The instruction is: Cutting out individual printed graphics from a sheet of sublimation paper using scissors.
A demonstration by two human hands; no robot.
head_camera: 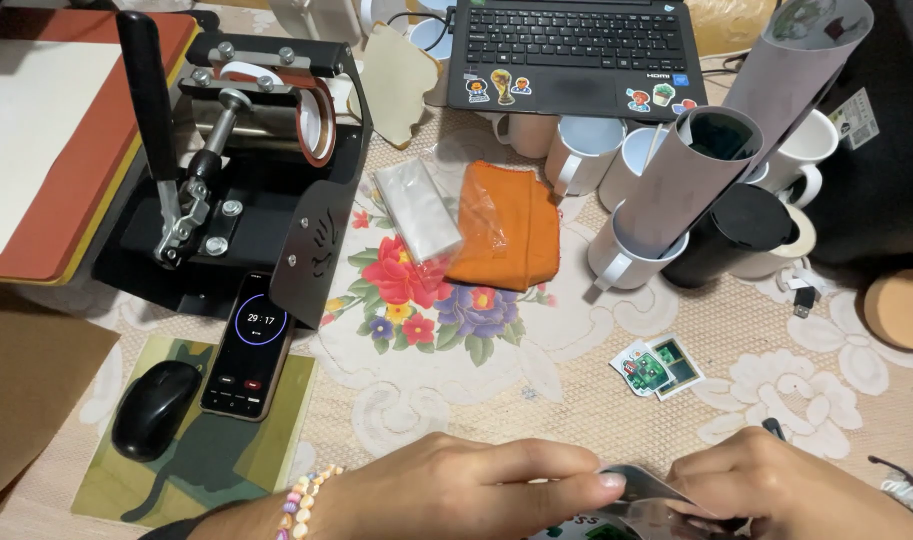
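Note:
Both hands work at the bottom edge of the head view. My left hand (466, 490), with a bead bracelet (298, 498) at the wrist, pinches a glossy printed sheet (641, 495) between thumb and forefinger. My right hand (786, 490) grips the same sheet from the other side. Most of the sheet is cut off by the frame edge. Two small cut stickers (656, 367) lie on the lace tablecloth (576, 330) just above my right hand.
A black mug heat press (246, 150) stands at upper left beside a flat press (46, 140). A phone showing a timer (248, 345) and a black mouse (154, 408) lie on a pad. White mugs (581, 150), paper rolls (691, 180), an orange cloth (506, 225) and a laptop (576, 45) fill the back.

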